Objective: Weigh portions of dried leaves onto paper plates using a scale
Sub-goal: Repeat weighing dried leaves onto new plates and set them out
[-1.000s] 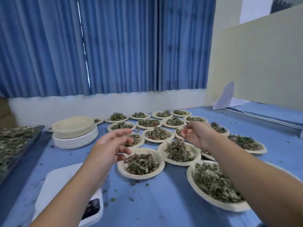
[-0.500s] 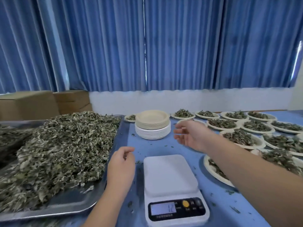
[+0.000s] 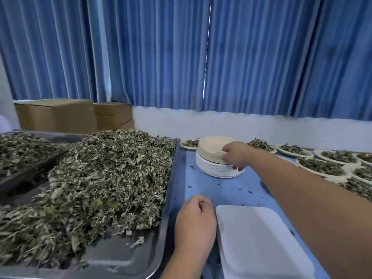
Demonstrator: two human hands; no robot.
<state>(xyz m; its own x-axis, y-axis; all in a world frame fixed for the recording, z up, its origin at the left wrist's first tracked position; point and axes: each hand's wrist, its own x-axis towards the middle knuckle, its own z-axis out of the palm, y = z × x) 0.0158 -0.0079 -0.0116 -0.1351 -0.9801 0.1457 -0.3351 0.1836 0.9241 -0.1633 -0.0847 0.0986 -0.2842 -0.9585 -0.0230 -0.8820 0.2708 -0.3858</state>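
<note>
A stack of paper plates, beige ones on top of white ones, stands on the blue table. My right hand reaches across and pinches the right edge of the top plates. My left hand rests loosely curled and empty between the metal tray and the white scale. The scale's platform is bare; its display is out of view. A big heap of dried leaves fills the metal tray on the left.
Several filled paper plates cover the table at the right. A second tray of leaves lies at far left. Cardboard boxes stand behind, under blue curtains. Leaf crumbs dot the blue table.
My view swung left from the filled plates to the tray and scale. My right hand moved forward onto the plate stack. My left hand stayed beside the scale.
</note>
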